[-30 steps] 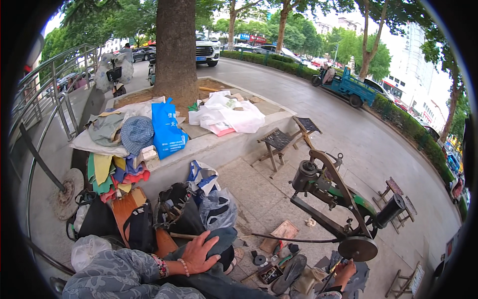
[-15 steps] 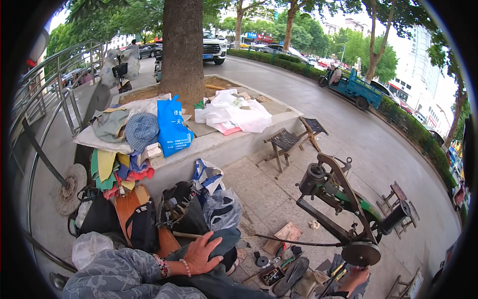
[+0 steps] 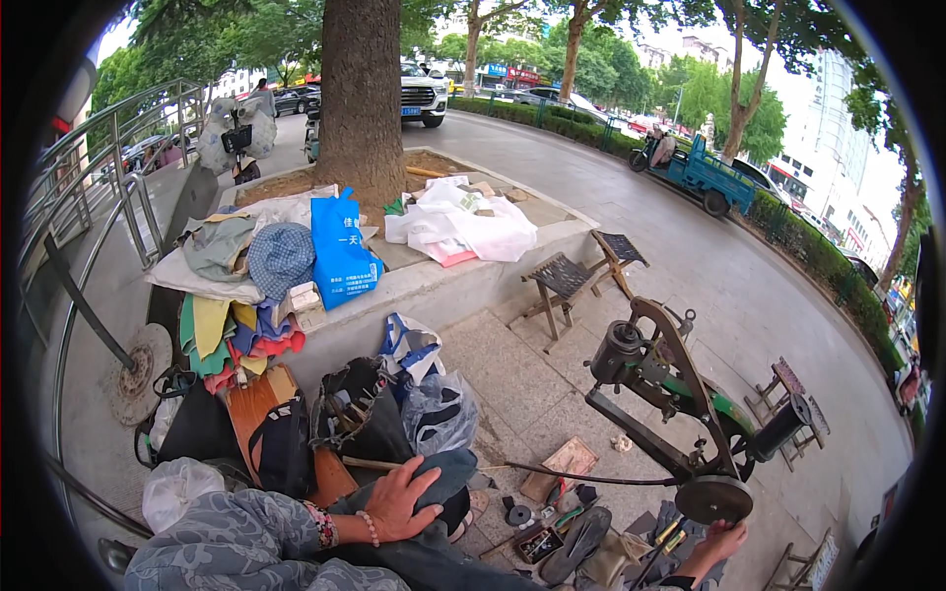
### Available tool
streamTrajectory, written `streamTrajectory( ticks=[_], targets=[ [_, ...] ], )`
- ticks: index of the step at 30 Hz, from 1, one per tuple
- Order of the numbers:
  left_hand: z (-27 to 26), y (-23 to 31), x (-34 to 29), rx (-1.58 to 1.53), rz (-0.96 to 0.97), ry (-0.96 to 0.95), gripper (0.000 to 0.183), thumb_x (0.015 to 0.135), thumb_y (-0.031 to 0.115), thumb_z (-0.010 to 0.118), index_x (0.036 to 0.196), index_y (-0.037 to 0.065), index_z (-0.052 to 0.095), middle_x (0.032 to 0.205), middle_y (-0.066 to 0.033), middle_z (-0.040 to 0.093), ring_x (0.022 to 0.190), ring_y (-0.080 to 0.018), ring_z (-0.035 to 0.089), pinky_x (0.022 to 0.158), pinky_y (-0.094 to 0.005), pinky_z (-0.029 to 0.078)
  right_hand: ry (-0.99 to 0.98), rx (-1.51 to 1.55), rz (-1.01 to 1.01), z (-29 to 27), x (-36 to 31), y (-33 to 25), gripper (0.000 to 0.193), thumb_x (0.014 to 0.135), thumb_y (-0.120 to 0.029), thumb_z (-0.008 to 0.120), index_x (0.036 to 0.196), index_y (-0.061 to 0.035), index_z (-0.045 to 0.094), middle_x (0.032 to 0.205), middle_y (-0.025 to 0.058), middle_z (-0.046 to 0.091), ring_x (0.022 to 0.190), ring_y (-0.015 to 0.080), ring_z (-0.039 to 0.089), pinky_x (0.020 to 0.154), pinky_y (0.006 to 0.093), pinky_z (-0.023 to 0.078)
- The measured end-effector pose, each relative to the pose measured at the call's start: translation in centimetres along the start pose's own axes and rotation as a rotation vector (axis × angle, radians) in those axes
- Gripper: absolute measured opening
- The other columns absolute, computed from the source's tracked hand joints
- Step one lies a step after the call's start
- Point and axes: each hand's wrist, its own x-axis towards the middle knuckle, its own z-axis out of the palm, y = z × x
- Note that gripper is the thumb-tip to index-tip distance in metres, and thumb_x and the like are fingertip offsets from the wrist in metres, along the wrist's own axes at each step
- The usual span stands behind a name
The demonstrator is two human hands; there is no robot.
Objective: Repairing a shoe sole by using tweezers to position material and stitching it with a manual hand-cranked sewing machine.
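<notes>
My left hand (image 3: 399, 500) lies on my knee, its fingers stretched over the dark trouser cloth and holding nothing. At the lower right, my right hand (image 3: 725, 542) has its fingers curled at the lower rim of the dark hand wheel (image 3: 711, 500). That wheel belongs to an old hand-cranked shoe-mending machine (image 3: 672, 384) with a green body. Just left of the right hand, pliers with yellow handles (image 3: 672, 540) rest on dark scraps. Beside them is a dark shoe (image 3: 577, 544), and left of it a small box of bits (image 3: 538, 545).
A black bag of tools (image 3: 357, 409) and a clear plastic bag (image 3: 439, 412) stand before a stone ledge (image 3: 443, 283). Folding stools (image 3: 560, 279) stand beyond the machine. Metal railings (image 3: 123, 207) run along the left; a blue cargo tricycle (image 3: 702, 175) is parked far right.
My right hand has moved slightly up and to the right along the wheel's lower rim. My left hand stays on the knee.
</notes>
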Motion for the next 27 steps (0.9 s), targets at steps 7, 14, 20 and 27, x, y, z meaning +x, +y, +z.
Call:
streamTrajectory(
  ticks=[7,14,20,27],
  targets=[
    [0.2,-0.2,-0.1,0.001,0.016,0.023,0.064,0.083,0.034,0.069,0.137,0.008,0.047,0.142,-0.0237,0.038,0.125,-0.0425,0.044,0.101,-0.0488,0.039,0.008,-0.111,-0.094,2.8,-1.9,-2.0,0.022,0.095,-0.028,0.061,0.112,-0.0138,0.057,0.073,-0.0006,0.050,0.059,0.0111,0.050,0.054,0.0252,0.047],
    [0.0,-0.1,-0.1,0.003,0.018,0.016,0.064,0.084,0.034,0.069,0.137,0.008,0.047,0.142,-0.0238,0.039,0.124,-0.0428,0.045,0.101,-0.0490,0.039,-0.035,-0.190,-0.158,1.8,-0.1,-0.8,0.028,0.096,-0.036,0.060,0.113,-0.0142,0.056,0.077,0.0005,0.053,0.061,0.0117,0.053,0.055,0.0253,0.048],
    [0.1,0.0,-0.2,0.002,0.013,0.018,0.064,0.084,0.034,0.069,0.138,0.008,0.047,0.142,-0.0235,0.039,0.124,-0.0425,0.045,0.101,-0.0489,0.039,0.017,-0.106,-0.096,1.0,0.6,0.3,0.025,0.097,-0.033,0.056,0.111,-0.0122,0.056,0.079,0.0016,0.056,0.059,0.0122,0.054,0.053,0.0260,0.048],
    [0.4,-0.4,-0.2,0.022,0.008,0.023,0.064,0.086,0.042,0.064,0.139,0.011,0.046,0.142,-0.0218,0.038,0.125,-0.0407,0.046,0.100,-0.0500,0.040,-0.104,-0.152,0.209,-3.0,1.9,7.9,0.028,0.094,-0.042,0.055,0.092,-0.0144,0.052,0.067,-0.0022,0.051,0.056,0.0130,0.052,0.050,0.0278,0.045]
  ],
)
